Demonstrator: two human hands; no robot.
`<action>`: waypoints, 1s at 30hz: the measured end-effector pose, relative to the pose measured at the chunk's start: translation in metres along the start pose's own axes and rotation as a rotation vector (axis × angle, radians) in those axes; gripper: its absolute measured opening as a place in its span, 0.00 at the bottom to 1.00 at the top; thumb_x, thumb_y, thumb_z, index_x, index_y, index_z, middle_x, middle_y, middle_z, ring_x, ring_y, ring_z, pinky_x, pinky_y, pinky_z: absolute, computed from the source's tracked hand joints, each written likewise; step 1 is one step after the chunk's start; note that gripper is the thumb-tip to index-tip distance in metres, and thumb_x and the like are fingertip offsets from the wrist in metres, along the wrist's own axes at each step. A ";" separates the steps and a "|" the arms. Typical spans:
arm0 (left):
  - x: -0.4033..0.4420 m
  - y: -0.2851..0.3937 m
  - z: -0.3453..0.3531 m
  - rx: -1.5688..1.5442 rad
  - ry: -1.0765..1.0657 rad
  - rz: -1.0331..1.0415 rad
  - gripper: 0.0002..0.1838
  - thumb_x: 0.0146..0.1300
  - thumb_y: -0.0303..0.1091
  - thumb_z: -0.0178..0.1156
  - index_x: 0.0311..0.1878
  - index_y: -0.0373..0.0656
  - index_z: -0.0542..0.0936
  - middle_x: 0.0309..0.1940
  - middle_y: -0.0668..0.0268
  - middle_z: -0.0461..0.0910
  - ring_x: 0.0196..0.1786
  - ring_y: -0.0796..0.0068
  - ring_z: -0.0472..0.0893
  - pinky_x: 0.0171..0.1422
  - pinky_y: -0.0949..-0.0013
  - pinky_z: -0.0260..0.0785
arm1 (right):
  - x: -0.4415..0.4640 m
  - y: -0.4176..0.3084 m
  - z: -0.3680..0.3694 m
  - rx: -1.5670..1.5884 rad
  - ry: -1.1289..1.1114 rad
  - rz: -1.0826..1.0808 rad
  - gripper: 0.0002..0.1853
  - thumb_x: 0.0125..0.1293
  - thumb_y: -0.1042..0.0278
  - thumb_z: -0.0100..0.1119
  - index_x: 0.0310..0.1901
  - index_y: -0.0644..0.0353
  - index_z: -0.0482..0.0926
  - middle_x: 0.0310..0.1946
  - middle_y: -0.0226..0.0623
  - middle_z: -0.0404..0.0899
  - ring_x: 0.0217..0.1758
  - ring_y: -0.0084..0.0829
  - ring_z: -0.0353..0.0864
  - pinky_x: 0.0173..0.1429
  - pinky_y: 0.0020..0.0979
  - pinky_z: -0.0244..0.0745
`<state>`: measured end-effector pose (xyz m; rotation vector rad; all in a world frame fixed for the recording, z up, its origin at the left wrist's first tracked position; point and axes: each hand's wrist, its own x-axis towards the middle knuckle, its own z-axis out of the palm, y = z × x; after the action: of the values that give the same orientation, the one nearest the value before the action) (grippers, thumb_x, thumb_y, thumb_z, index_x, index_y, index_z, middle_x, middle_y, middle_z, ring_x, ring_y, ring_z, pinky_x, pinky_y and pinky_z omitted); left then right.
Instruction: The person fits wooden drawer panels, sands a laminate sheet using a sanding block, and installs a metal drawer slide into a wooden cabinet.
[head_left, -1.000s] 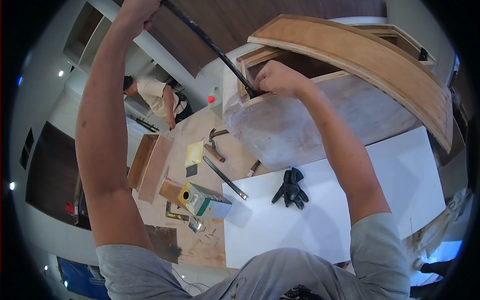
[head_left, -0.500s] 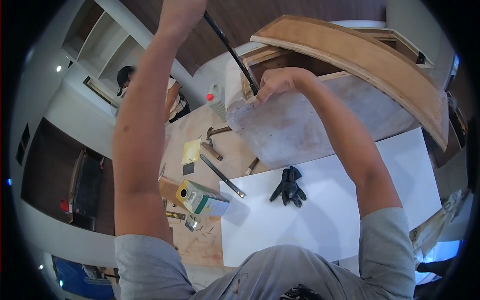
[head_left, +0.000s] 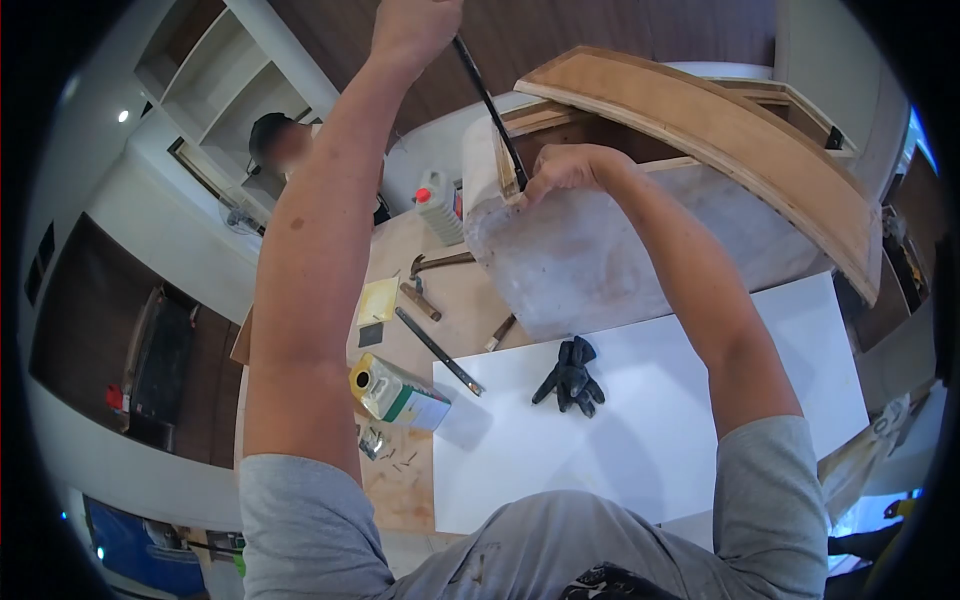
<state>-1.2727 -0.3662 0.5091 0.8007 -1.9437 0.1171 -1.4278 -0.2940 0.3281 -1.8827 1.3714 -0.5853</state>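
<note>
My left hand (head_left: 418, 32) is closed around the upper end of a long black pry bar (head_left: 484, 95), close to the top edge of the view. The bar slants down to a corner of the wooden frame (head_left: 506, 170) on a curved, whitish cabinet piece (head_left: 600, 240). At its lower end, the closed fingers of my right hand (head_left: 562, 170) press around the bar's tip and the frame's edge. Exactly how the tip sits against the wood is hidden by those fingers. A curved brown wooden panel (head_left: 700, 140) lies across the cabinet piece, beyond my right hand.
A claw hammer (head_left: 440, 263), a second dark bar (head_left: 438, 350), a metal can (head_left: 400, 392), a brush (head_left: 500, 333) and a jug (head_left: 438, 210) are on the table (head_left: 405, 510). Black gloves (head_left: 570, 378) lie on a white sheet (head_left: 640, 430). Another person (head_left: 285, 145) is beyond.
My left hand has swung rightward with the top of the bar, which now stands a little steeper. My right hand remains at the frame corner. The view has shifted slightly.
</note>
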 end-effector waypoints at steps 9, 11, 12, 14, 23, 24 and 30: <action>-0.005 -0.007 0.002 0.072 -0.038 -0.048 0.24 0.58 0.41 0.63 0.25 0.22 0.81 0.22 0.36 0.79 0.30 0.45 0.85 0.38 0.51 0.73 | 0.020 0.010 -0.005 -0.164 0.081 0.035 0.20 0.49 0.54 0.64 0.29 0.68 0.87 0.26 0.39 0.82 0.30 0.33 0.77 0.39 0.37 0.72; -0.012 0.010 -0.013 0.029 -0.102 -0.110 0.25 0.57 0.43 0.65 0.25 0.22 0.81 0.22 0.37 0.80 0.29 0.47 0.85 0.37 0.51 0.73 | 0.021 0.016 -0.003 -0.020 0.208 -0.003 0.16 0.50 0.60 0.62 0.28 0.69 0.86 0.25 0.40 0.82 0.30 0.33 0.79 0.39 0.34 0.74; -0.014 0.016 -0.018 0.004 -0.100 -0.133 0.26 0.56 0.44 0.67 0.25 0.22 0.81 0.21 0.39 0.80 0.28 0.48 0.85 0.37 0.52 0.73 | 0.021 0.018 -0.003 0.050 0.275 -0.023 0.14 0.50 0.63 0.61 0.28 0.69 0.85 0.24 0.40 0.82 0.30 0.33 0.80 0.39 0.33 0.76; -0.014 0.017 -0.022 -0.006 -0.087 -0.144 0.27 0.55 0.46 0.68 0.23 0.23 0.81 0.20 0.42 0.80 0.27 0.50 0.84 0.36 0.52 0.73 | 0.020 0.019 0.004 0.303 0.354 -0.045 0.12 0.51 0.68 0.59 0.29 0.70 0.85 0.25 0.40 0.82 0.32 0.32 0.82 0.41 0.31 0.78; -0.080 -0.039 -0.022 -0.194 0.000 -0.272 0.28 0.62 0.56 0.66 0.27 0.33 0.82 0.18 0.63 0.76 0.22 0.71 0.74 0.33 0.62 0.68 | 0.018 0.034 0.012 0.339 0.453 -0.249 0.16 0.55 0.69 0.57 0.38 0.71 0.87 0.30 0.42 0.87 0.33 0.29 0.85 0.42 0.31 0.81; -0.097 -0.050 -0.017 -0.217 0.005 -0.259 0.26 0.64 0.54 0.65 0.27 0.36 0.83 0.17 0.67 0.73 0.21 0.77 0.72 0.27 0.66 0.64 | 0.018 0.033 0.013 0.254 0.462 -0.234 0.16 0.55 0.67 0.58 0.38 0.69 0.88 0.29 0.41 0.87 0.33 0.29 0.85 0.42 0.31 0.80; -0.280 -0.120 0.007 0.110 -0.028 -0.400 0.25 0.68 0.47 0.55 0.31 0.32 0.85 0.30 0.43 0.85 0.37 0.44 0.85 0.48 0.52 0.76 | 0.032 0.051 0.005 0.088 0.417 -0.290 0.18 0.59 0.69 0.57 0.47 0.70 0.86 0.38 0.37 0.87 0.38 0.25 0.85 0.47 0.28 0.80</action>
<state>-1.1271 -0.3276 0.2438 1.2532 -1.7764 -0.0291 -1.4453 -0.3315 0.2837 -1.9723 1.2996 -1.2197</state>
